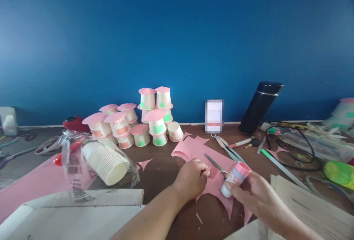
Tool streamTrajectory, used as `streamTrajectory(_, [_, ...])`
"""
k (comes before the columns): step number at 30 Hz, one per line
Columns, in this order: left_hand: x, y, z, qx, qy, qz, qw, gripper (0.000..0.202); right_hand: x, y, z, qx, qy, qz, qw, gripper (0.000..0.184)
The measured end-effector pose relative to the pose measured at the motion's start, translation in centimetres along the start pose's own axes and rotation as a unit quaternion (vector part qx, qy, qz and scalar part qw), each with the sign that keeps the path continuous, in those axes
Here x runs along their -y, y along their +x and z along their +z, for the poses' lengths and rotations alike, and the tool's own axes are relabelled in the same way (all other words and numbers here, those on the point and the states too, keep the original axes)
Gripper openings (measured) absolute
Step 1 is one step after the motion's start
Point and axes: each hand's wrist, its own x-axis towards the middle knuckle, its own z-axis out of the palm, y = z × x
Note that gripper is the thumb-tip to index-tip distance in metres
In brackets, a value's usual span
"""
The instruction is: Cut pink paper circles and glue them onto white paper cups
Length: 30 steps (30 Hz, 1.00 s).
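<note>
My right hand (253, 195) is wrapped round a glue stick (234, 181) with a pink top and a patterned white barrel, held tilted over the table. Beside it, my left hand (192, 179) is curled closed over the cut pink paper (193, 146); anything inside its fingers is hidden. Scissors (215, 163) lie on that paper between the two hands. Behind and to the left stand several paper-cup houses (157, 122) with pink cone roofs and drawn doors and windows, some stacked. One cup (175, 132) without a roof leans at their right end.
At left, a plastic bag holds a stack of paper cups (106, 163) on pink paper, behind a white box (83, 218). A black flask (260, 107) leans at the back wall. A lanyard (228, 148), a green-ended marker (284, 170), a black cable and printed sheets (315, 210) crowd the right.
</note>
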Motion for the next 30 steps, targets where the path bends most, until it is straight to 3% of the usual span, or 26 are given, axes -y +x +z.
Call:
streamTrajectory(3, [0.0,-0.1,-0.1,0.000,-0.003,0.011,1.000,0.025,-0.2,0.0,0.3,0.043,-0.046,-0.011,0.998,0.017])
streamTrajectory(11, [0.1,-0.3,0.0,-0.006,-0.009,0.025,1.000,0.027,0.2,-0.1,1.2,0.033,-0.140,-0.065,0.987,0.016])
streamTrajectory(15, [0.1,-0.2,-0.1,-0.004,-0.005,0.024,1.000,0.028,0.1,-0.1,0.7,0.023,-0.108,-0.033,0.993,0.016])
streamTrajectory(18, [0.0,-0.1,-0.1,-0.002,-0.001,0.016,1.000,0.027,0.2,-0.1,-0.1,0.034,-0.015,0.006,0.999,0.023])
streamTrajectory(22, [0.1,-0.1,-0.2,0.002,-0.001,0.010,1.000,0.024,0.8,0.0,-0.4,0.052,0.074,0.001,0.996,0.026])
streamTrajectory(30, [0.0,-0.2,-0.2,0.000,0.005,0.018,1.000,0.026,0.3,-0.1,0.4,0.050,-0.012,0.004,0.999,0.017])
